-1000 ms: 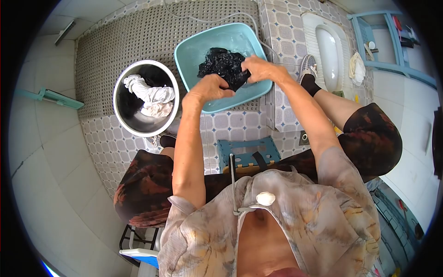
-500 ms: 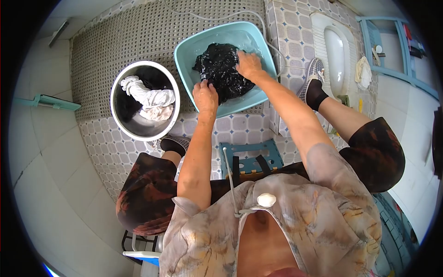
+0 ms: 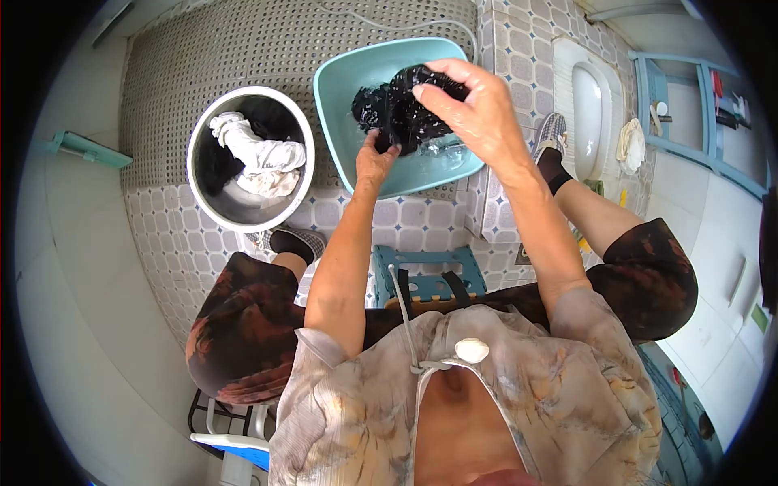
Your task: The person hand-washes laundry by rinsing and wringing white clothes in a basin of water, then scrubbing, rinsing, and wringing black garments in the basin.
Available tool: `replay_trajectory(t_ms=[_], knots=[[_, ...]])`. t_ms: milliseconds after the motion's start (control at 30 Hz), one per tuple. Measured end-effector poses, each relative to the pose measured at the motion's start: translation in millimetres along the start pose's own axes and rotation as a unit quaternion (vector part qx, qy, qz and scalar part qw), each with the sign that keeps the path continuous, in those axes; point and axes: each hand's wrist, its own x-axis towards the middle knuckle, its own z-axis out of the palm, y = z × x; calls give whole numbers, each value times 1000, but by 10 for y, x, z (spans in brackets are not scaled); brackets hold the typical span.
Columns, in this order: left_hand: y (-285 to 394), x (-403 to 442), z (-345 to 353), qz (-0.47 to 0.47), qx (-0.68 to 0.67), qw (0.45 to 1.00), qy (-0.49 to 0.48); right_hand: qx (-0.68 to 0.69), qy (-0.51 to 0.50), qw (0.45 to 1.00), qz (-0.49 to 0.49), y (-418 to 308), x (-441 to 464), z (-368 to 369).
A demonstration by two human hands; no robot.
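Note:
A soaked black cloth (image 3: 415, 105) is partly lifted from the water in a light-blue basin (image 3: 326, 97). My right hand (image 3: 478, 105) pinches the cloth's upper right side, thumb and fingers curved around it, above the basin. Lower down, my left hand (image 3: 376, 162) grips the cloth's near edge just inside the basin's front wall. A darker clump of the same cloth hangs or floats at the left, near my left fingers. Its exact kind of garment cannot be made out.
To the left stands a metal bucket (image 3: 194, 162) with white cloth (image 3: 259, 154) and dark cloth in it. A squat toilet (image 3: 590, 113) lies at the right. Near my knees is a blue folding stool (image 3: 466, 263). A grey hose (image 3: 389, 22) runs behind the basin.
My right hand has risen and moved right, pulling part of the black cloth up out of the water. My left hand has shifted slightly right with the cloth's near edge.

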Motion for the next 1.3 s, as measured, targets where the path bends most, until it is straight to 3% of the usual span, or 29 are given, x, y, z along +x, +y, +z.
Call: replay_trajectory(t_ms=[33,167,300,400,500,533,633,700,767,833,900,1000,1100,1167,1200,1233,1300], knots=[[99,-22,-33,26,-97,995,-14,17,1,1000,-6,-183,-27,-29],[607,-307,-86,-118,-327,937,1,132,15,991,-35,-573,-126,-100],[685,-294,-84,-59,-430,899,-51,104,46,989,-93,-760,-133,-183],[841,-388,-154,-79,-592,802,8,60,85,990,-91,-602,21,-280],[603,-238,-155,-88,-628,756,163,-78,173,978,-82,29,268,-353],[831,-399,-270,-108,-614,750,220,-151,192,966,-87,278,322,-344],[675,-343,-253,-68,-468,833,287,-290,181,936,-80,1080,398,-202],[755,-419,-246,9,-430,869,247,-297,147,942,-54,1571,365,-14],[633,-418,-209,55,-205,947,239,-282,137,949,-42,2003,273,226],[654,-442,-222,3,-18,979,201,-295,134,945,34,2187,129,492],[504,-395,-150,-39,113,983,140,-204,71,972,94,2512,-18,790],[465,-345,-54,-83,167,981,50,-291,-47,951,94,2481,-221,1025],[469,-240,-50,-113,221,968,-20,-291,-190,933,96,2549,-131,989],[336,-33,-131,-118,252,958,-66,-196,-211,945,155,2641,100,879],[176,61,-163,-51,272,961,-21,-147,-223,946,186,2668,138,832],[283,55,-274,-66,263,962,-38,-181,-192,940,216,2390,230,697],[577,43,-520,-96,245,962,-69,-101,-83,966,225,2195,363,548]])
